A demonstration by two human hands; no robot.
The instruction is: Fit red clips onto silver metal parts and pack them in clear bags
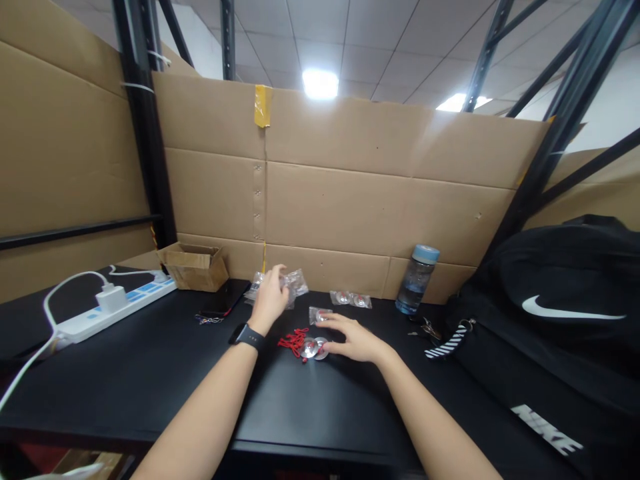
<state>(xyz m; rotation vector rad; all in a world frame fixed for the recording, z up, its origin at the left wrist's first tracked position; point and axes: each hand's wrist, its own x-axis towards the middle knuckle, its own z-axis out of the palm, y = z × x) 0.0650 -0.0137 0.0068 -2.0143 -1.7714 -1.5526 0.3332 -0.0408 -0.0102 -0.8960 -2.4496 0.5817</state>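
Observation:
My left hand (271, 297), with a dark watch (247, 336) on the wrist, is over a pile of clear plastic bags (297, 283) near the cardboard wall. Its thumb and fingers look apart, and part of the pile is hidden beneath it. My right hand (356, 339) hovers low over the table, fingers spread. Its fingertips are at a small clear packet (319, 315); its thumb is beside shiny round metal discs (309, 348). Red knotted cords (293, 340) lie left of the discs. More packets with round pieces (351, 299) rest farther back.
A small cardboard box (195, 267), a phone (223, 299) and a white power strip (120, 308) are on the left of the black table (300, 413). To the right stand a water bottle (417, 280), keys (429, 328) and a large black bag (555, 347).

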